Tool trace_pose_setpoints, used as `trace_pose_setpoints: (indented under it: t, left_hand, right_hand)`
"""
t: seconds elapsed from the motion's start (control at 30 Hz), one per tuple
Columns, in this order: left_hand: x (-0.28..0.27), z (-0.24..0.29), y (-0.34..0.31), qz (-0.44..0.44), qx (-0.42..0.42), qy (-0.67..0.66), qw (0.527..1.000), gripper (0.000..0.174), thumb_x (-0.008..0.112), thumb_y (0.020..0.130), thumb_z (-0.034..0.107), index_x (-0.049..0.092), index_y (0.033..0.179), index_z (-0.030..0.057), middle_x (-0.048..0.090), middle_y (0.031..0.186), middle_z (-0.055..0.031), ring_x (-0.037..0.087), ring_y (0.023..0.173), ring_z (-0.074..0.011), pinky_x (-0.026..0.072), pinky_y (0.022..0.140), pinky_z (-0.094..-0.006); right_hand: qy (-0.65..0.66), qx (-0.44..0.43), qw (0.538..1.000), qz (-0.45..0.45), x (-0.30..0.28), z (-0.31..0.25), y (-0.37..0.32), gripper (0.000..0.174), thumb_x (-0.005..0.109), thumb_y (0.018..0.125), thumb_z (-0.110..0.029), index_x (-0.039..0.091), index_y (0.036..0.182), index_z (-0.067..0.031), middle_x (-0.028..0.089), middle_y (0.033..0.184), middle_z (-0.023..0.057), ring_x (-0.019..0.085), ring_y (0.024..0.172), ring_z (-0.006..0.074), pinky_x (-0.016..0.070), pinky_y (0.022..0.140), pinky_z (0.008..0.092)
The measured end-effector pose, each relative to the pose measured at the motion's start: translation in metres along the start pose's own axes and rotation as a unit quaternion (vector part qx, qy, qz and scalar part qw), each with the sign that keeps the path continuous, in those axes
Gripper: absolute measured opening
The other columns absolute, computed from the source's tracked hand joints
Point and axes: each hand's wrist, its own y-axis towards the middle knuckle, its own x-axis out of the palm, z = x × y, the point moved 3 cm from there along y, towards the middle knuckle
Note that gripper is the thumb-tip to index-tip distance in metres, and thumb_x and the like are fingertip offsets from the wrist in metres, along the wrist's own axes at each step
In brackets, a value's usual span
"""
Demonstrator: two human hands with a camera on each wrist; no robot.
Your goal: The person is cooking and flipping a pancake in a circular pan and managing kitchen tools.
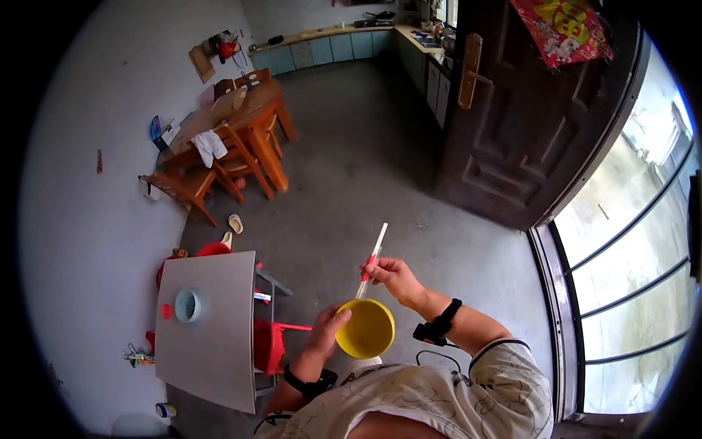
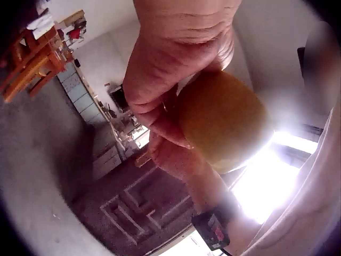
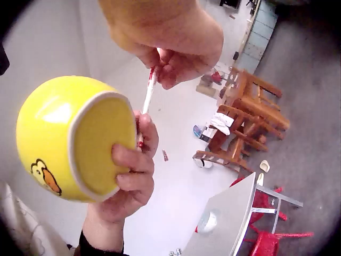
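Observation:
My left hand (image 1: 323, 331) grips a yellow bowl (image 1: 374, 329) by its side, the bowl's mouth facing up in the head view. In the right wrist view the bowl's underside (image 3: 104, 144) shows, with a duck face on its wall; the left fingers (image 3: 136, 168) lie against its base. My right hand (image 1: 395, 279) pinches slim white chopsticks (image 1: 380, 241) with a red band and clear wrapping, held upright just beyond the bowl. Their lower end runs down beside the left fingers in the right wrist view, partly hidden there.
A small table (image 1: 208, 351) with a glass bowl (image 1: 188, 306) stands at left, a red stool (image 1: 268, 347) beside it. Farther back are a wooden dining table (image 1: 256, 113) and chairs. A dark door (image 1: 504, 139) stands at right; slippers (image 1: 235, 224) lie on the floor.

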Motion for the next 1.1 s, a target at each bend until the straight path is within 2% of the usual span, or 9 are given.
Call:
trace_pose_setpoints:
  t: [0.23,0.3,0.37,0.5,0.67,0.87,0.9,0.97,1.1]
  left_hand:
    - [-0.048,0.067,0.119,-0.085,0.003,0.053,0.995,0.037,0.053,0.085,0.020,0.053,0.114,-0.0023,0.058,0.103,-0.0077,0.054,0.094,-0.0131,0.0407,0.084,-0.0254]
    - [-0.060,0.085,0.153,-0.128,-0.004,0.067,0.989,0.038,0.053,0.086,0.020,0.052,0.116,-0.0025,0.058,0.106,-0.0081,0.054,0.096,-0.0139,0.0402,0.085,-0.0255]
    - [-0.064,0.099,0.183,-0.140,-0.023,0.033,0.989,0.037,0.053,0.086,0.020,0.052,0.115,-0.0027,0.058,0.107,-0.0083,0.054,0.097,-0.0145,0.0401,0.087,-0.0264]
    - [-0.068,0.118,0.245,-0.154,-0.052,0.039,0.986,0.038,0.052,0.085,0.020,0.052,0.116,-0.0029,0.058,0.108,-0.0090,0.054,0.099,-0.0150,0.0404,0.087,-0.0278]
    - [-0.083,0.138,0.343,-0.172,-0.032,0.041,0.984,0.038,0.051,0.085,0.019,0.051,0.116,-0.0036,0.058,0.109,-0.0097,0.054,0.099,-0.0157,0.0405,0.088,-0.0276]
    - [-0.124,0.153,0.452,-0.055,-0.033,-0.009,0.998,0.032,0.044,0.088,0.018,0.055,0.108,-0.0037,0.059,0.105,-0.0108,0.057,0.094,-0.0173,0.0448,0.080,-0.0282]
    - [-0.137,0.150,0.470,-0.023,0.012,0.043,0.999,0.031,0.041,0.089,0.018,0.055,0.106,-0.0039,0.060,0.103,-0.0105,0.058,0.092,-0.0171,0.0454,0.078,-0.0286]
    - [-0.143,0.165,0.512,0.015,0.060,0.095,0.993,0.031,0.039,0.090,0.018,0.056,0.103,-0.0040,0.060,0.101,-0.0102,0.058,0.090,-0.0168,0.0461,0.076,-0.0290]
    - [-0.129,0.194,0.569,0.135,0.057,-0.016,0.989,0.032,0.036,0.093,0.020,0.057,0.096,-0.0038,0.061,0.092,-0.0113,0.059,0.084,-0.0191,0.0454,0.071,-0.0308]
  right_hand:
    - [-0.007,-0.047,0.998,-0.037,-0.036,-0.043,0.110,0.032,0.055,0.087,-0.030,0.060,0.105,-0.0038,0.061,0.095,0.0006,0.054,0.088,0.0109,0.0412,0.079,0.0245]
    - [0.048,-0.041,0.996,0.060,-0.065,-0.061,0.144,0.037,0.050,0.089,-0.033,0.057,0.110,-0.0031,0.060,0.100,0.0026,0.054,0.093,0.0140,0.0414,0.081,0.0267]
    - [0.077,-0.012,0.993,0.087,-0.086,-0.070,0.177,0.036,0.046,0.091,-0.033,0.057,0.109,-0.0040,0.060,0.101,0.0035,0.054,0.093,0.0144,0.0418,0.080,0.0281]
    - [0.062,0.013,0.995,0.073,-0.117,-0.085,0.237,0.025,0.046,0.091,-0.026,0.060,0.100,-0.0071,0.061,0.096,0.0032,0.055,0.086,0.0121,0.0425,0.076,0.0265]
    - [0.137,-0.112,0.970,0.167,-0.217,-0.121,0.340,0.020,0.048,0.089,-0.024,0.058,0.090,-0.0068,0.061,0.086,0.0036,0.056,0.077,0.0113,0.0442,0.070,0.0247]
    - [0.185,-0.128,0.942,0.247,-0.355,-0.160,0.446,0.022,0.045,0.091,-0.027,0.055,0.095,-0.0073,0.060,0.085,0.0029,0.055,0.074,0.0098,0.0440,0.067,0.0234]
    - [0.199,-0.124,0.941,0.245,-0.371,-0.164,0.464,0.022,0.044,0.092,-0.027,0.055,0.095,-0.0076,0.059,0.084,0.0022,0.054,0.074,0.0097,0.0440,0.067,0.0234]
    - [0.199,-0.110,0.942,0.247,-0.393,-0.178,0.504,0.022,0.044,0.092,-0.027,0.055,0.095,-0.0081,0.059,0.083,0.0014,0.055,0.074,0.0097,0.0438,0.067,0.0235]
    - [0.193,-0.091,0.953,0.213,-0.418,-0.193,0.579,0.022,0.044,0.092,-0.027,0.055,0.091,-0.0080,0.058,0.081,0.0009,0.055,0.075,0.0108,0.0437,0.066,0.0241]
